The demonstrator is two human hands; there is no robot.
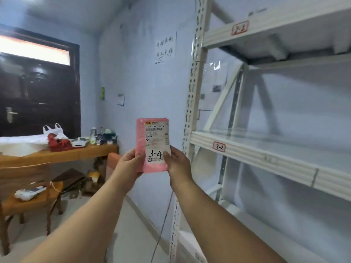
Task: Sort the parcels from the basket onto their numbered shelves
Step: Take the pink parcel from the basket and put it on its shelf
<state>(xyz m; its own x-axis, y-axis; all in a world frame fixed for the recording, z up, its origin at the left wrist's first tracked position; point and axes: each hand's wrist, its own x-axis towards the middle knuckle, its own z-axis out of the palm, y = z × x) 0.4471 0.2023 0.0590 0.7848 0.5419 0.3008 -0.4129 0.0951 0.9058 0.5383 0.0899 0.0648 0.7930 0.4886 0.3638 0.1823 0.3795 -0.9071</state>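
I hold a pink parcel [141, 137] upright in front of me, its white shipping label marked "3-4" by hand. My left hand [129, 165] grips its lower left edge and my right hand [177, 162] grips its lower right edge, thumb on the label. To the right stands a white metal shelving rack [191, 103]. One shelf edge carries a tag "3-2" [219, 147] and the shelf above carries a tag reading "2-1" [240, 28]. The basket is out of view.
A wooden table [62, 154] with bags and small items stands at the left under a dark door [38, 88]. A wooden chair [28, 196] sits in front of it. Boxes lie on the floor beneath the table. A cable runs down by the rack's post.
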